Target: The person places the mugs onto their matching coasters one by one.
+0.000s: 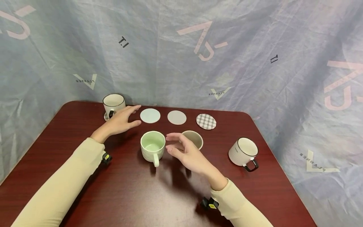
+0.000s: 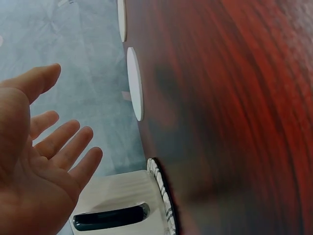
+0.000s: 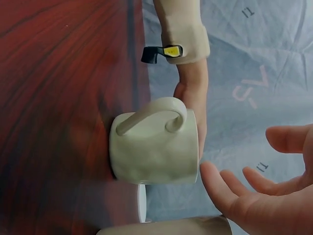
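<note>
A pale green mug (image 1: pixel 152 148) stands upright at the middle of the table, its handle toward the near edge. My right hand (image 1: pixel 188 154) hovers just right of it, fingers loosely bent and holding nothing; in the right wrist view its fingertips come right up to the rim of the green mug (image 3: pixel 154 147). Partly hidden behind that hand is a taupe mug (image 1: pixel 195 137). My left hand (image 1: pixel 121 121) is in the air, fingers spread, beside a white ribbed mug (image 1: pixel 114 102) with a black rim and handle, which sits on a plaid coaster (image 2: pixel 164 196) at the back left.
Along the back edge lie a pale blue coaster (image 1: pixel 150 115), a pinkish-grey coaster (image 1: pixel 177 117) and a plaid coaster (image 1: pixel 206 121). Another white mug (image 1: pixel 241 154) with a black handle stands to the right on the dark red table (image 1: pixel 127 195). A grey printed curtain (image 1: pixel 170 63) hangs behind.
</note>
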`<state>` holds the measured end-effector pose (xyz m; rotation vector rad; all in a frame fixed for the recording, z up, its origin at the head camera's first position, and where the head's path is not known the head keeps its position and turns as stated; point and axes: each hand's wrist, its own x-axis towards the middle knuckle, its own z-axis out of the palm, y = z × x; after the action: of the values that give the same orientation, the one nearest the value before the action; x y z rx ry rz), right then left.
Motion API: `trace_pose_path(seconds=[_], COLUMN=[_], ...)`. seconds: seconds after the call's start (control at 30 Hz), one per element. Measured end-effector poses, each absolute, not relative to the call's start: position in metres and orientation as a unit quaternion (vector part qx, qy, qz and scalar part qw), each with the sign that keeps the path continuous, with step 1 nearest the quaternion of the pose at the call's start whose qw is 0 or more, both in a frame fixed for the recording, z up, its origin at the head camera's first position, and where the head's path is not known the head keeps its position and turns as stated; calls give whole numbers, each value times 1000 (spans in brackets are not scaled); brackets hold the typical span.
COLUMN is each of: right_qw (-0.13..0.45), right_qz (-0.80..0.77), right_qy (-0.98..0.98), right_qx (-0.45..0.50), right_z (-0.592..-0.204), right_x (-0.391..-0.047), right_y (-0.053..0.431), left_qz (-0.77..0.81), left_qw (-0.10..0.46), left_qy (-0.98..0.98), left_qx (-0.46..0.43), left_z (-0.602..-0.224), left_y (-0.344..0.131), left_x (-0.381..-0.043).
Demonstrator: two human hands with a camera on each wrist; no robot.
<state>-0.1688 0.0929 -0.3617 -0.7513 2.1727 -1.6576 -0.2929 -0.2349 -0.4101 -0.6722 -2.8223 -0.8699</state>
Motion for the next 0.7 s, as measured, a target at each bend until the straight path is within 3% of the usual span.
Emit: trace_pose_path(seconds=[0.7], right_qw=[168], right_qz=[-561], right_qy=[765], right_qx=[-267], right_z=[-373], right_x=[-157], right_y=[92], left_qz=[-279], left_qw=[40], left_qy=[-933], left_qx=[-223], left_z=[-416], left_y=[-229], left_x=[-308])
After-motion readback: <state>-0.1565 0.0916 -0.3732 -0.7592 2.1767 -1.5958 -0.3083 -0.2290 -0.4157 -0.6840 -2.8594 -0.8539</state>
